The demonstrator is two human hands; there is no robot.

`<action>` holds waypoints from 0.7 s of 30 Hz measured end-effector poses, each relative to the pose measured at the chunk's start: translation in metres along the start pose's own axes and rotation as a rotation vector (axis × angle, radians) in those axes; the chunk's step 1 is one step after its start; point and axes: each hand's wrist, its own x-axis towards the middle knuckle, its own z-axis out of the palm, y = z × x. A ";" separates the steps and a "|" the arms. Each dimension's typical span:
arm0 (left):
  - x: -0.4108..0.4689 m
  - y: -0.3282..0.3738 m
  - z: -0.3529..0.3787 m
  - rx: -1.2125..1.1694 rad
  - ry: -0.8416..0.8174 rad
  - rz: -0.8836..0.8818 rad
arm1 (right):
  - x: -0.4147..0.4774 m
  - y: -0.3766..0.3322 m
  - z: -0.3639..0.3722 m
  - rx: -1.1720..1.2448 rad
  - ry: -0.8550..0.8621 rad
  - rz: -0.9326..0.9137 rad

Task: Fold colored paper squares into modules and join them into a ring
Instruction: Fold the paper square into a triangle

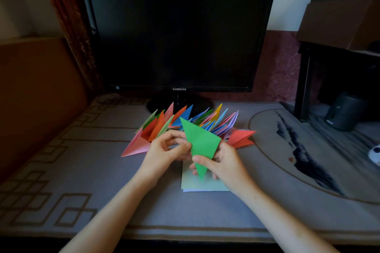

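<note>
Paper like this green module [202,144] should be light and crease easily. Your right hand [224,162] pinches its lower half, your left hand [168,148] pinches its side edge. Hold along the folds.

You have one camera, and it sits on your head. It looks forward and down at the grey patterned desk top [82,170]. It is close. Your bare arms come in from the bottom of the frame. Your left hand [164,150] and right hand [224,160] hold the green folded paper triangle [202,141] near the middle. The big black flat screen [176,37] fills the upper middle and faces you. The wide lens bends the edges. The brown cardboard box [339,16] at the upper right is cut off.
</note>
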 end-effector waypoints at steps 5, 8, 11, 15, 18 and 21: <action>0.001 0.001 -0.002 -0.036 0.070 0.020 | -0.002 -0.004 -0.008 -0.022 0.099 -0.205; 0.001 0.003 -0.003 -0.021 0.088 0.028 | -0.001 -0.001 -0.019 -0.258 0.093 -0.338; 0.001 0.003 -0.003 -0.010 0.077 0.011 | 0.000 0.000 -0.019 -0.402 0.084 -0.426; 0.001 0.002 -0.004 -0.038 0.051 -0.009 | 0.003 0.002 -0.021 -0.340 0.065 -0.390; 0.001 0.003 -0.003 -0.074 0.024 -0.023 | 0.006 0.005 -0.024 -0.280 0.114 -0.358; -0.003 0.004 0.000 -0.092 -0.045 -0.036 | 0.007 0.006 -0.023 -0.149 0.163 -0.299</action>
